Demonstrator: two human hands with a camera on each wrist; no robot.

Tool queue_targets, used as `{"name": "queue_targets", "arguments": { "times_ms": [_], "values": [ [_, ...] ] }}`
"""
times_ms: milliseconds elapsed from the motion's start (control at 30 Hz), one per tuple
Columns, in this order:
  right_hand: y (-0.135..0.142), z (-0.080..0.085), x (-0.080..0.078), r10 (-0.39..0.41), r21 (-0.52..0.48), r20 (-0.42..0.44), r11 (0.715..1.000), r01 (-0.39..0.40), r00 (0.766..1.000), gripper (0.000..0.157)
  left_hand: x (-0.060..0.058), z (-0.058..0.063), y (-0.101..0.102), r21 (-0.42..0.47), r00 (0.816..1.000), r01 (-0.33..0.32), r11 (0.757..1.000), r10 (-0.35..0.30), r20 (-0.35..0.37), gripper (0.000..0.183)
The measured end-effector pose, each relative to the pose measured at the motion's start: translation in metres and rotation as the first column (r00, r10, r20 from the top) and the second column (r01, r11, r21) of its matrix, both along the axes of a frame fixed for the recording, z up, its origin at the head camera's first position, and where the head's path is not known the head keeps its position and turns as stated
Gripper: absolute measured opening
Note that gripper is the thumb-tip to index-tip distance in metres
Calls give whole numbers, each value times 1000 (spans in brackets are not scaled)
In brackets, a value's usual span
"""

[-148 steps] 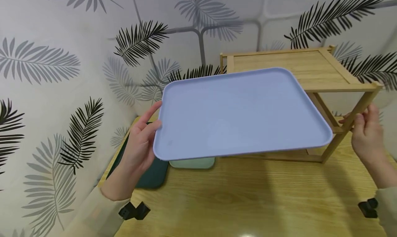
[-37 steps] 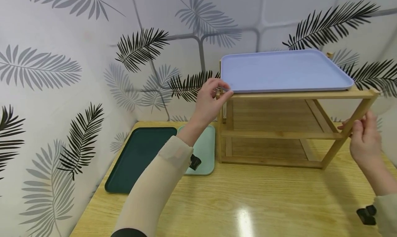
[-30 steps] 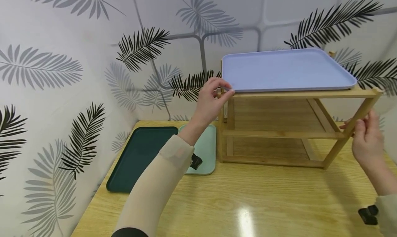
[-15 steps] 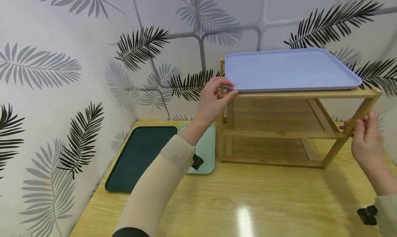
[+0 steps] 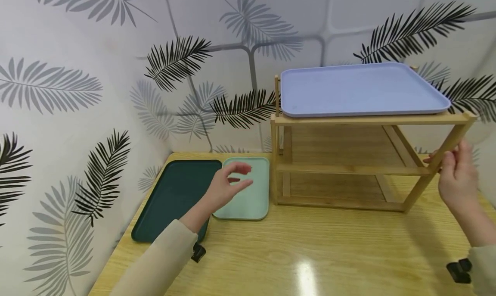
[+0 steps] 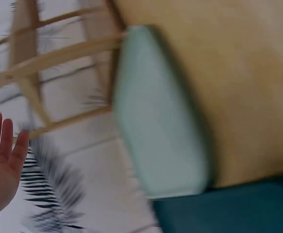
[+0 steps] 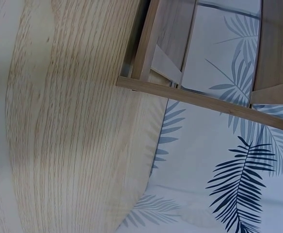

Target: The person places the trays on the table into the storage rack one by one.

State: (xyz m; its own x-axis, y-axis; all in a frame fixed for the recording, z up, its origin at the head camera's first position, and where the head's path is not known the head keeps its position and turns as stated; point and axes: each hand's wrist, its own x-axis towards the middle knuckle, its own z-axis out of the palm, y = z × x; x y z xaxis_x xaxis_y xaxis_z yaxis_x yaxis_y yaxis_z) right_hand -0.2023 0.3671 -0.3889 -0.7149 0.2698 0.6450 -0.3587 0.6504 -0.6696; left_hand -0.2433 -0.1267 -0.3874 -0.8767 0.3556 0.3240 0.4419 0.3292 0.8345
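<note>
Lilac tray (image 5: 364,90) is on the rack (image 5: 352,169); mint tray (image 5: 257,194) and dark tray (image 5: 178,192) are not.
Left hand (image 5: 223,187): fingers parted, holding nothing, near the mint tray; right hand (image 5: 460,177) grips the rack.

No text, label, brand, number or sign can be read in any of the views.
</note>
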Motion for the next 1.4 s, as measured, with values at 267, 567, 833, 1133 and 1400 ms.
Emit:
{"name": "queue_targets", "arguments": {
  "times_ms": [267,567,833,1133,1400],
  "values": [
    [1,1,1,-13,0,5,1000,13,1000,36,4,-79,-41,-304,982,129,944,-77,175,34],
    [-1,0,-1,1,-17,8,1000,0,1000,36,-2,-96,-54,-374,966,223,900,-153,207,26],
    [0,-1,-1,-1,-46,13,999,1,1000,38,12,-95,-46,-381,933,328,865,-232,277,15],
    [1,-1,1,-54,-25,68,998,56,996,39,46,-91,-24,-295,854,469,832,-343,391,19],
    [1,-1,-2,-53,-47,87,997,57,995,37,46,-86,-17,-250,827,508,824,-385,410,20]
  ]
}}
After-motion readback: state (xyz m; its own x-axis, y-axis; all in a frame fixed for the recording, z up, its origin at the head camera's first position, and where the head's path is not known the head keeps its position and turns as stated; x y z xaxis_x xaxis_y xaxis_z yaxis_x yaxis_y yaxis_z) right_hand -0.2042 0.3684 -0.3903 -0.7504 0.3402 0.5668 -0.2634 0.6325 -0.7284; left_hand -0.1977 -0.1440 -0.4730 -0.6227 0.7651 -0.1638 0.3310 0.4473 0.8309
